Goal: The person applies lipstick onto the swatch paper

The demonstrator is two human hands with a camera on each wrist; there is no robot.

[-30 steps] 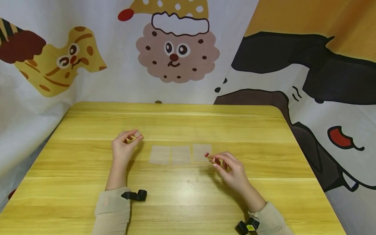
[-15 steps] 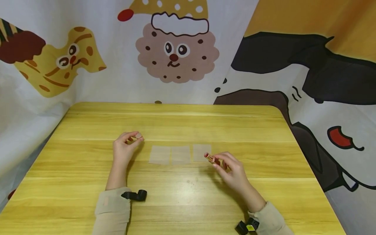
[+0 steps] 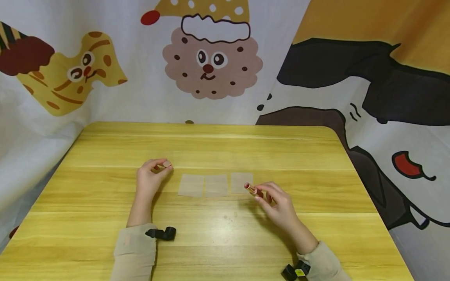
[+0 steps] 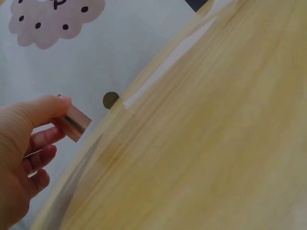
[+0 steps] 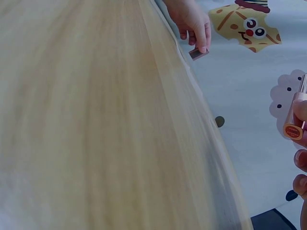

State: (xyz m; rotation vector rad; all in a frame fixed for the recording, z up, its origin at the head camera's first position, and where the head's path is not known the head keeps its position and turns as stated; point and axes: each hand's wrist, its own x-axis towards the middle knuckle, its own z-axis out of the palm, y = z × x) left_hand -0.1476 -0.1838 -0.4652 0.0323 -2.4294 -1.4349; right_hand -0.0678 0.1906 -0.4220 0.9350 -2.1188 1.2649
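Note:
My left hand pinches a small pinkish lipstick cap between thumb and fingertips, above the table's left-centre. In the left wrist view the cap looks squared, with a shiny metallic face. On the other side, my right hand holds an uncapped lipstick, its gold and reddish end tilted up toward the left. The right wrist view shows the tube's base with a reddish label. Below and between the hands lie three pale square sheets in a row, the right one close behind the lipstick's tip.
The wooden table has rounded far corners. A printed curtain with cartoon figures hangs right behind it. Black cameras sit on both wrists, the left camera and right camera protruding inward.
My left hand has sunk slightly toward the table and shifted a little to the right with the cap. The right hand and lipstick stay in place.

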